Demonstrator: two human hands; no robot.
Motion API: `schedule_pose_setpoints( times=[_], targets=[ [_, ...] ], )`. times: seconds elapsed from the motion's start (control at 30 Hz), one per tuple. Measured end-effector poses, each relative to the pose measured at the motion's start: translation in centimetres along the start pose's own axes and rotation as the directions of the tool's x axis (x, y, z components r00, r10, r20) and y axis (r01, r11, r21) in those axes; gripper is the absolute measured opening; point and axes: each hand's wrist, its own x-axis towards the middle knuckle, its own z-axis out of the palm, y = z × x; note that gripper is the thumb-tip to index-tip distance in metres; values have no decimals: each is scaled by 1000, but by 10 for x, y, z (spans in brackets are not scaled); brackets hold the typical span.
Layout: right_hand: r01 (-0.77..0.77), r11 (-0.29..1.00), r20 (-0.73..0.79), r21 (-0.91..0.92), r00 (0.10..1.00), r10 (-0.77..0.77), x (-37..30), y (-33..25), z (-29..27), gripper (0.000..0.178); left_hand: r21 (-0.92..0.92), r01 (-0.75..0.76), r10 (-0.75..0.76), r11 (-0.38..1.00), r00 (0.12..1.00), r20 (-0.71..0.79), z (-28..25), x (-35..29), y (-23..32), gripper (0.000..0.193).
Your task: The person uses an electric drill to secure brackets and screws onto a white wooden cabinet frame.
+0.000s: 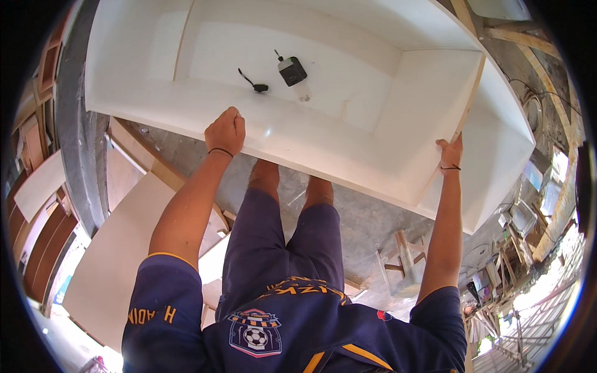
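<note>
A large white cabinet carcass (267,140) lies in front of me, its open side facing up. My left hand (225,132) is closed in a fist at the near side panel; whatever its fingers hold, if anything, is hidden. On the right, my right hand (451,151) grips the edge of an upright divider panel (471,102), thumb on the inner side. Inside the cabinet sits a black boxy device (292,71) with a short cable end. Left of it lies a small black plug-like piece (260,87) with a thin cord.
A pale curved board (118,261) leans at my left, beside a grey post (93,149). More wooden panels (37,205) stand at the far left. On the concrete floor at the right is a small wooden frame (404,258). Timber beams (550,93) and clutter line the right side.
</note>
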Motion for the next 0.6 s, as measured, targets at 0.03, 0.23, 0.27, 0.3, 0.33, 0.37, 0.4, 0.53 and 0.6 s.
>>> schedule_pose_setpoints(
  times=[0.03, 0.23, 0.27, 0.3, 0.33, 0.37, 0.4, 0.53, 0.6],
  targets=[
    [13, 1000, -24, -7, 1000, -13, 6, 10, -6, 68, -6, -14, 14, 1000, 1000, 0, 3, 2, 2, 18],
    [-10, 998, -29, -70, 1000, 8, 7, 10, -6, 59, 24, -9, 8, 1000, 999, 33, 0, 1, -4, 17],
    [-8, 990, -39, -140, 999, 3, 8, 9, -8, 57, 26, -15, 14, 1000, 999, 30, 0, 2, -3, 16],
    [-8, 978, -49, -210, 999, -3, 8, 9, -10, 54, 29, -23, 22, 999, 999, 27, -1, 3, -2, 16],
    [1, 968, -50, -251, 999, -14, 7, 7, -12, 52, 32, -28, 27, 999, 999, 26, -1, 2, -2, 16],
    [10, 957, -50, -291, 998, -26, 7, 6, -13, 50, 29, -30, 30, 999, 999, 25, -1, 2, -3, 16],
    [18, 943, -50, -331, 998, -37, 6, 5, -13, 48, 26, -33, 33, 999, 999, 23, -1, 2, -3, 16],
    [66, 910, -66, -409, 993, -102, 4, 9, -18, 62, 9, -39, 38, 999, 999, 24, -1, 1, -1, 17],
    [58, 913, -106, -403, 988, -109, 2, 19, -22, 74, 9, -37, 37, 999, 999, 37, 1, 0, 2, 17]
  ],
)
